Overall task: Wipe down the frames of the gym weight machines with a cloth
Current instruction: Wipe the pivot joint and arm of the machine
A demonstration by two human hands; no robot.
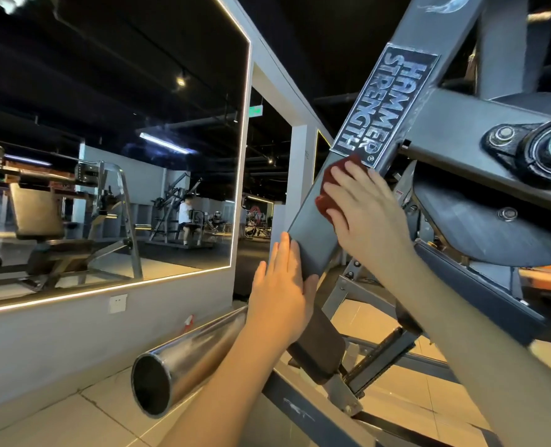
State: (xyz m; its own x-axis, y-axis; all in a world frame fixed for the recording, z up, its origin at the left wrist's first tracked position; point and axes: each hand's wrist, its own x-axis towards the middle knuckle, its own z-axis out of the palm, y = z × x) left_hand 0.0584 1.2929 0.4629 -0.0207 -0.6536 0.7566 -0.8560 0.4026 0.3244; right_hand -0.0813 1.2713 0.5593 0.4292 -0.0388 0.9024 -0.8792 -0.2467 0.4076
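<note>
Cloth (325, 204) is the dark red one, pinned flat against the front face of the grey frame beam (309, 230) by the right hand (364, 211), just under the lower edge of the Hammer Strength label (387, 104). That hand isn't gripping anything. Its fingers are spread and pretty much straight, and the palm is pressing the rag onto the metal. The left hand (280, 291) sits lower down at the beam's bottom end, with straight fingers laid along the left side and the thumb tucked by the lower edge, so it looks more like a brace than a real grab. What matters here is that the beam's long axis runs from that lower-left end diagonally up and to the right, past the label toward the pivot bearing (542, 150). The wiping hand is already the closer of the two to the uncleaned upper stretch, so my guess is the stroke follows the diagonal (up over the label or back down toward the left hand, can't say which). A chrome tube (187, 359) pokes out below the left forearm, well clear of the rag.
</note>
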